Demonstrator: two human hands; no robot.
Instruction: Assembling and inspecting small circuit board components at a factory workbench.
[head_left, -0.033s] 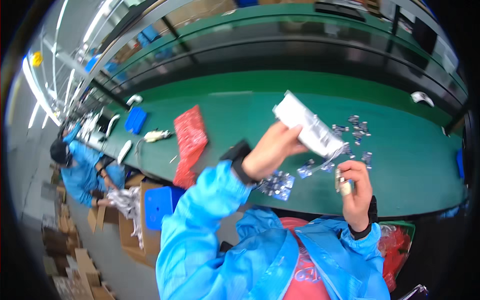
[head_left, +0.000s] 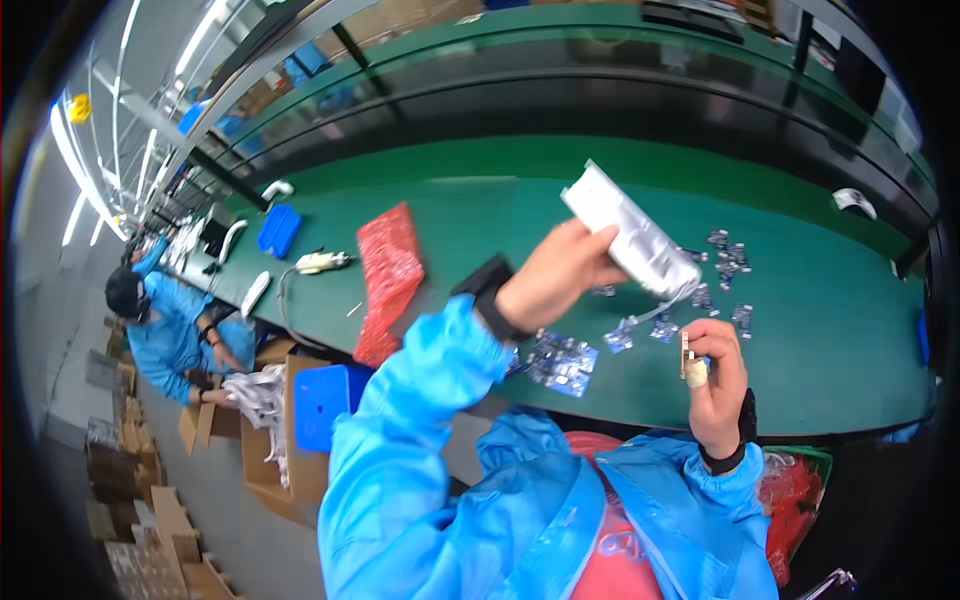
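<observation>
The right hand (head_left: 718,378) pinched a small flat part (head_left: 685,348) to the near right of the white trough-shaped housing (head_left: 632,232), which the left hand (head_left: 560,278) gripped over the tabletop (head_left: 485,225). Blue circuit boards (head_left: 565,366) lay near and right of the housing, red bubble wrap (head_left: 388,285) left of it.

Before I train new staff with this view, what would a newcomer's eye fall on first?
Probably the white trough-shaped piece in the left hand, held above the green bench. Next, the red wrap lying left of that piece. Then the blue circuit boards scattered below and right of it.
</observation>
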